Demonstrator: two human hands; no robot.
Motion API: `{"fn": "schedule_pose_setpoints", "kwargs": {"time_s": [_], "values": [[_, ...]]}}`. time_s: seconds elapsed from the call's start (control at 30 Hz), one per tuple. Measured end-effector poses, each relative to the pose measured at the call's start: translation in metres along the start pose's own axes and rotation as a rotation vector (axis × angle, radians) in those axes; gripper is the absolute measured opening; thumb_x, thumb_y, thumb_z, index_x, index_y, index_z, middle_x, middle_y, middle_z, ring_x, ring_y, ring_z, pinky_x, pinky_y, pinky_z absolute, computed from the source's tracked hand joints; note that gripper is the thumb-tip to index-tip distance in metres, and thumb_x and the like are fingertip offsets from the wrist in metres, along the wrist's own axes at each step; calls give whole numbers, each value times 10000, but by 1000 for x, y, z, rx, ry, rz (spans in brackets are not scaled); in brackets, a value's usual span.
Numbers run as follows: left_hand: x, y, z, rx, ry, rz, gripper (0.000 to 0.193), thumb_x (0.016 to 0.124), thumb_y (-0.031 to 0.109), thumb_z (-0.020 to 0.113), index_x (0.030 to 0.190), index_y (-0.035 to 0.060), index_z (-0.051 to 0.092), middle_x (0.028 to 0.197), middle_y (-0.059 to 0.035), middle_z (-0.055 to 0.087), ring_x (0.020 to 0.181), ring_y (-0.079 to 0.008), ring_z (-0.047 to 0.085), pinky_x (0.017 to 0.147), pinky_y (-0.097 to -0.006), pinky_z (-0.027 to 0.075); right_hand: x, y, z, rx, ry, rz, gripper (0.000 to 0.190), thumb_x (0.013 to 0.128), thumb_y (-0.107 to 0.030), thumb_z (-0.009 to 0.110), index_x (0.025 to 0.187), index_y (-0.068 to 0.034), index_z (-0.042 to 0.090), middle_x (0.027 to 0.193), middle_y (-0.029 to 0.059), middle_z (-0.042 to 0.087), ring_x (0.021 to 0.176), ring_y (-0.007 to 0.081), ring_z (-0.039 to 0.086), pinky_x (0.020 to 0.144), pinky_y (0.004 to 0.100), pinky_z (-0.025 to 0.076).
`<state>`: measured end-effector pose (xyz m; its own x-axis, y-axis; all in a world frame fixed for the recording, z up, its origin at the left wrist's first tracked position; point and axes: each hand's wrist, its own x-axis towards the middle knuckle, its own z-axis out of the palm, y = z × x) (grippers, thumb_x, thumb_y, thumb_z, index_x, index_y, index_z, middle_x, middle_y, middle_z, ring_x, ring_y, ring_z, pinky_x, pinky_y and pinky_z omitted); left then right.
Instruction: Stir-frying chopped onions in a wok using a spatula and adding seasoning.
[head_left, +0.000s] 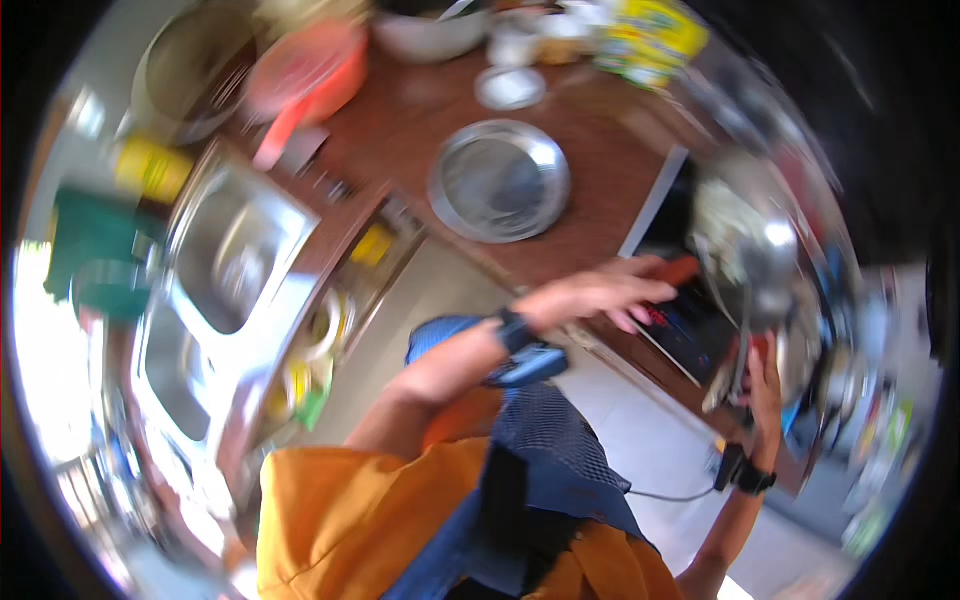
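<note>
My left hand (611, 292) reaches over the edge of a black cooktop (667, 315) with red lit marks. Its fingers are at the red handle (681, 271) of a metal wok (776, 255); blur hides whether they grip it. Pale food (724, 225) lies in the wok. On the wok's near right side, my right hand (763, 382) has its fingers pointing up, beside a red part (760, 346) and a long grey utensil shaft (743, 337) that rises into the wok. Whether those fingers close on either one cannot be made out.
A round steel plate (499, 184) sits on the brown counter (600, 165). Behind it are a small white dish (510, 88) and a yellow packet (652, 41). A red colander (307, 71) and a double steel sink (244, 259) are at the left. A cable (671, 496) runs towards my right wrist.
</note>
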<state>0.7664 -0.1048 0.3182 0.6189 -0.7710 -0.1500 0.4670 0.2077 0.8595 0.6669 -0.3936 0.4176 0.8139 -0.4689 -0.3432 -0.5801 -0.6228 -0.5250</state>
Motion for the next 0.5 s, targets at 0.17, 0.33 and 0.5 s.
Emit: {"fn": "schedule_pose_setpoints", "kwargs": {"time_s": [0.17, 0.33, 0.5], "values": [[25, -35, 20, -178, 135, -39, 392, 808, 137, 572, 1136, -29, 439, 803, -84, 528, 547, -169, 592, 434, -264, 534, 69, 40, -8, 25, -287, -213, 789, 775, -31, 626, 1418, -35, 169, 1073, 73, 521, 882, 151, 512, 793, 252, 409], [24, -48, 34, -222, 243, -5, 328, 797, 137, 571, 1072, -21, 490, 730, -33, 521, 465, -101, 521, 362, -217, 415, 112, 47, -82, -379, -294, -196, 643, 721, 35, 498, 1347, -8, 359, 1040, 74, 541, 812, 129, 496, 740, 238, 413], [26, -52, 40, -181, 285, -9, 307, 788, 139, 575, 1051, -10, 517, 689, -19, 525, 437, -86, 493, 343, -208, 378, 174, 99, -187, -406, -200, -629, 568, 743, 21, 446, 1309, -26, 439, 735, 10, 556, 558, 82, 478, 489, 221, 384]]}}
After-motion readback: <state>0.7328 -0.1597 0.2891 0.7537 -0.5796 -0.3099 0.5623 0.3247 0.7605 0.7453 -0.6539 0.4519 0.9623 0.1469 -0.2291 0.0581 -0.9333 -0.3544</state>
